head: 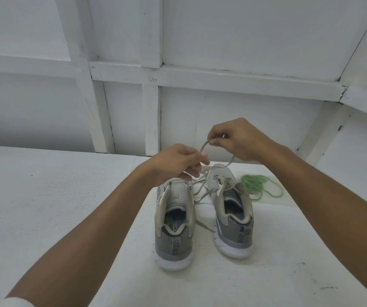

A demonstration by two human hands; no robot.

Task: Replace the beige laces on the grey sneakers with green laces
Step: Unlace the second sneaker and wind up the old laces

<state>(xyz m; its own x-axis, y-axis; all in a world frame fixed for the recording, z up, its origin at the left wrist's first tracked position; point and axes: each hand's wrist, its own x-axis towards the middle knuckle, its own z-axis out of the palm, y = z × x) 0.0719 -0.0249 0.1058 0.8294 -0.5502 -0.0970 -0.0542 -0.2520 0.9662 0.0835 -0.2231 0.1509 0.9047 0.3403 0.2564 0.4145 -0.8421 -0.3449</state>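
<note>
The left arm reaches up from the near left, and the left hand point(178, 162) hangs over the far end of the left sneaker point(174, 229). Its grip is tight, with the thumb and curled fingers pinching a beige lace point(203, 148). The lace bends up in a short arc to the right hand point(238, 140), which is a bit higher and farther. Its grip pinches the same lace. From there a strand runs down to the right sneaker point(233, 216). Both grey shoes stand side by side on the white table point(45, 207), heels near, with loose beige lace lying between them. The table spreads wide to the left. Its far edge meets the white wall point(222, 107) just past the toes. The green laces point(258, 186) lie in a heap just right of the right sneaker's toe
</note>
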